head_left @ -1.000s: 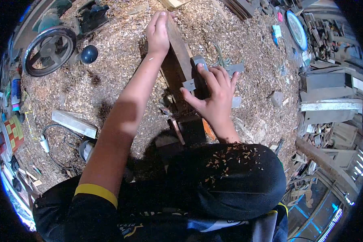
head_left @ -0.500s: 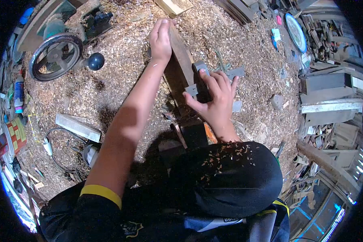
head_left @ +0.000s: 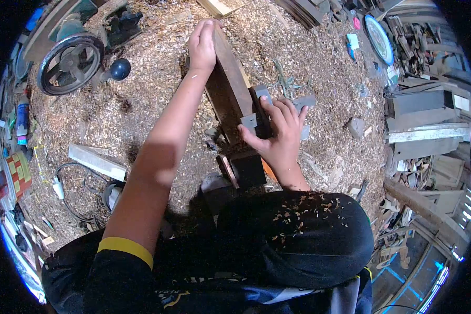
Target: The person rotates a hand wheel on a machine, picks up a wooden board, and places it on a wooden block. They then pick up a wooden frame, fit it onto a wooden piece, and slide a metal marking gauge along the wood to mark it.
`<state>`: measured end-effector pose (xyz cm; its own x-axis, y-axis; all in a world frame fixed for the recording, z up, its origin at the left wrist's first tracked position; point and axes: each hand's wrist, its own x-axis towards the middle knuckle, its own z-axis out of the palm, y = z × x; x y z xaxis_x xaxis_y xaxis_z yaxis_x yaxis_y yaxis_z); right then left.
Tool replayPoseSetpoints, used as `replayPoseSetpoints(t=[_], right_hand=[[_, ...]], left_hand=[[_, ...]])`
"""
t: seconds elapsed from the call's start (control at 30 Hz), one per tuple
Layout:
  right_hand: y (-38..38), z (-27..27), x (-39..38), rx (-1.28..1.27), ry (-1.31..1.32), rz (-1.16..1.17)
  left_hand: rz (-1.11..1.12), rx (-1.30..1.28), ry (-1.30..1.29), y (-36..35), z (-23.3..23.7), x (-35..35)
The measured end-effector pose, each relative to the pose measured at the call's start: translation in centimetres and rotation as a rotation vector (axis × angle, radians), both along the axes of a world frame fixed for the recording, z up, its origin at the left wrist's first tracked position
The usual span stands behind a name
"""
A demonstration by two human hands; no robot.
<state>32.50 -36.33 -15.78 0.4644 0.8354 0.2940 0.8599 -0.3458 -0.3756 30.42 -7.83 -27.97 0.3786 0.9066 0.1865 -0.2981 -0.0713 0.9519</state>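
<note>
My left hand (head_left: 202, 44) is wrapped round the far end of a long squared wooden beam (head_left: 230, 73), which slants toward my knees. Near the beam's close end, my right hand (head_left: 283, 131) is closed over a dark block-like tool with flat grey metal plates (head_left: 249, 122). Its thumb presses by the plate at the beam's edge, and the fingers curl over the far side; the palm hides part of the tool. Close below the beam's near end stands a dark block (head_left: 248, 170) with a thin wooden strip (head_left: 228, 171) at its side.
Wood shavings cover the ground. A handwheel (head_left: 70, 64) with a black ball knob (head_left: 120, 69) stands at upper left. A pale wood offcut (head_left: 97, 162) and a cable (head_left: 70, 204) lie at left. Stacked boards (head_left: 424, 131) line the right; shavings dot my knee (head_left: 303, 235).
The view has shifted slightly, so the scene sits a little to the left and higher. Both hands keep their places on the beam and the tool, whose dark part shows more beside the beam.
</note>
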Motion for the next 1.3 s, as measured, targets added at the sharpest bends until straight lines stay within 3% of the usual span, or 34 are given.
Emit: replayPoseSetpoints(t=[0.37, 0.63, 0.93, 1.03, 1.1, 1.3], right_hand=[[-7.4, 0.4, 1.2, 0.034, 0.027, 0.047], [-7.9, -1.2, 0.4, 0.054, 0.097, 0.002], [-8.3, 1.1, 1.1, -0.122, 0.155, 0.126], [-8.7, -0.4, 1.2, -0.051, 0.267, 0.142], [-8.7, -1.9, 0.6, 0.168, 0.349, 0.059], [-9.5, -2.3, 1.8, 0.138, 0.314, 0.179]], left_hand=[[0.071, 0.025, 0.037, 0.1, -0.8, 0.0], [0.079, 0.021, 0.043, 0.2, -0.8, 0.1], [0.064, -0.029, 0.032, 0.3, -1.0, 0.0], [0.07, -0.004, 0.025, 0.4, -1.2, 0.3], [0.082, 0.015, 0.004, 0.6, -1.4, 0.6], [0.083, 0.036, 0.025, 0.5, -1.1, 0.3]])
